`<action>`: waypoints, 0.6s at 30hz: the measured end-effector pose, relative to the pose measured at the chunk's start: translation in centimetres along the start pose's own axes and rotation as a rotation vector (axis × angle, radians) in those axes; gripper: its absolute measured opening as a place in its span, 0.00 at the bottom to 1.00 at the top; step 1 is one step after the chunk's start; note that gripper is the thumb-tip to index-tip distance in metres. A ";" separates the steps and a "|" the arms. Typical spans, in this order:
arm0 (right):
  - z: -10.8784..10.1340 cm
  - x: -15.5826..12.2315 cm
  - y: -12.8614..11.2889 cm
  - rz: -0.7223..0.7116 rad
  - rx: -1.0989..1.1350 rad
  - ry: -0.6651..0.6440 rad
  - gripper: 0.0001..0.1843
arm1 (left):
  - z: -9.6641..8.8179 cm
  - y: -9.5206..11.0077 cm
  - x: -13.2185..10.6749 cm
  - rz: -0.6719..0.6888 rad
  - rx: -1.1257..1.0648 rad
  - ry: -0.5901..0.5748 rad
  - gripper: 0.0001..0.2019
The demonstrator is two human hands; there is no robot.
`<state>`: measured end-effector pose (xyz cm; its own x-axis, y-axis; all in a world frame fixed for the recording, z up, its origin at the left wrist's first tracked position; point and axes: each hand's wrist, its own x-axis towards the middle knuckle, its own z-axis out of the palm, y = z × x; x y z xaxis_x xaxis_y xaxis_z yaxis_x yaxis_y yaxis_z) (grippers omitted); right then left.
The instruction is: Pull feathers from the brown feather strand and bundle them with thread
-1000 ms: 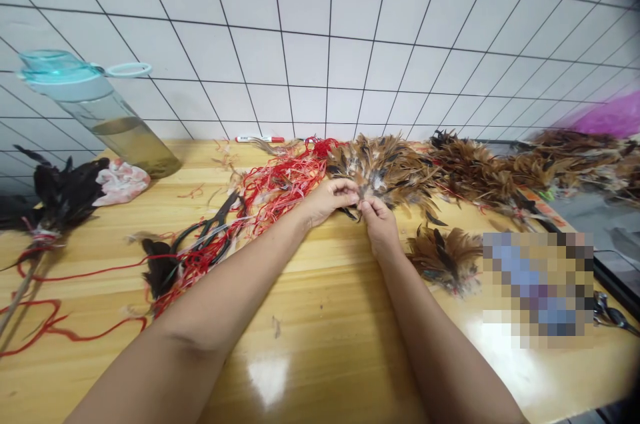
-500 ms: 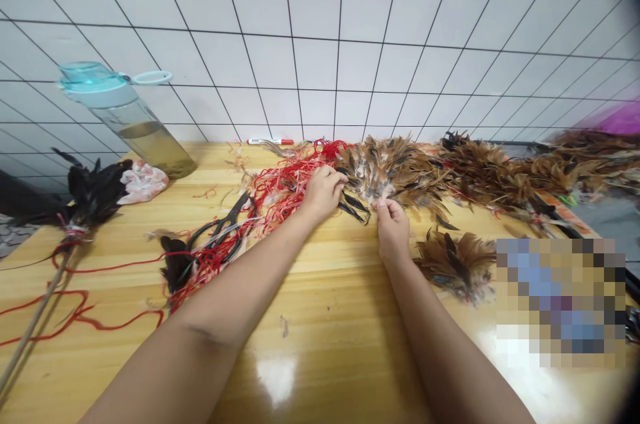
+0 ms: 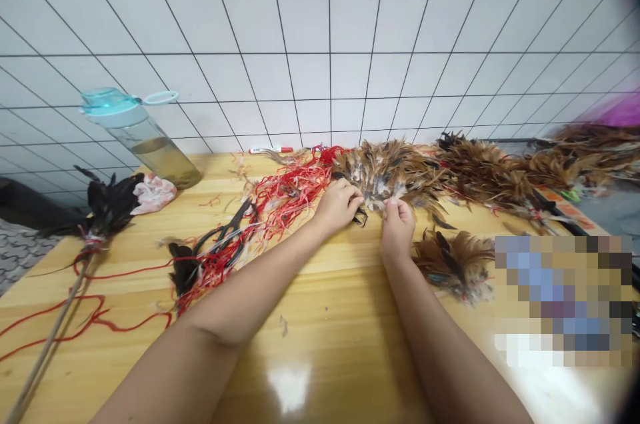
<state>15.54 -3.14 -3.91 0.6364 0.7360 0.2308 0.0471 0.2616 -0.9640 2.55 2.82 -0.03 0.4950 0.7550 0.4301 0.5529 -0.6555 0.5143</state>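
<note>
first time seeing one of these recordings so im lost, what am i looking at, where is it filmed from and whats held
There is no machine: a person is working bare-handed. Every picture comes from one camera on that person's head, looking forward and down. The wooden table holds a pile of brown feathers, tangled red string, black scissors, a red-capped marker and, to the left, a stick tipped with black feathers; a water bottle with a light-blue lid stands near the wall. The left hand has its fingers bent by small dark feathers at the pile's near edge; whether it grips any is hidden. The right hand has thumb and forefinger pressed together at that edge; anything pinched there is too small to make out.
</note>
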 end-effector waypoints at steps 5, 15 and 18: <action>0.6 -0.1 -0.3 -0.003 0.018 0.039 0.20 | 1.1 1.2 1.0 -0.092 0.168 -0.108 0.12; 0.7 -0.5 -1.2 0.078 0.007 0.055 0.15 | 0.2 1.0 1.8 -0.312 -0.208 -0.075 0.04; 0.9 -0.7 -1.4 0.063 -0.025 0.011 0.14 | -1.0 0.7 1.0 -0.441 -0.704 -0.058 0.09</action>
<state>14.33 -3.43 -2.63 0.6470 0.7437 0.1682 0.0260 0.1989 -0.9797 2.80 3.09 1.49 0.3756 0.9254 0.0516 0.1650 -0.1216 0.9788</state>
